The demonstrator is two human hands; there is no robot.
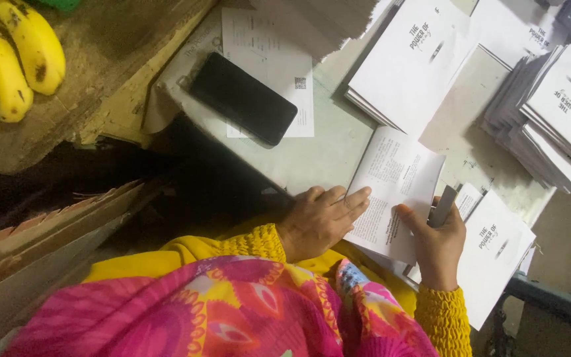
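My left hand (pixel 322 219) lies flat, fingers together, on the near edge of a white printed sheet (pixel 394 175) on the pale table (pixel 325 149). My right hand (pixel 439 248) grips a flat dark grey strip-shaped tool (pixel 443 207), with its thumb pressing on the same sheet. Under and right of that hand lies a white booklet (pixel 497 254) with a printed cover. Both sleeves are yellow, over a pink patterned cloth.
Stacks of white booklets stand at the far middle (pixel 411 59) and at the right (pixel 563 119). A black phone (pixel 242 98) rests on a printed paper (pixel 269 39). Bananas (pixel 14 59) lie on a wooden surface at top left. Cardboard sheets (pixel 47 244) lean at lower left.
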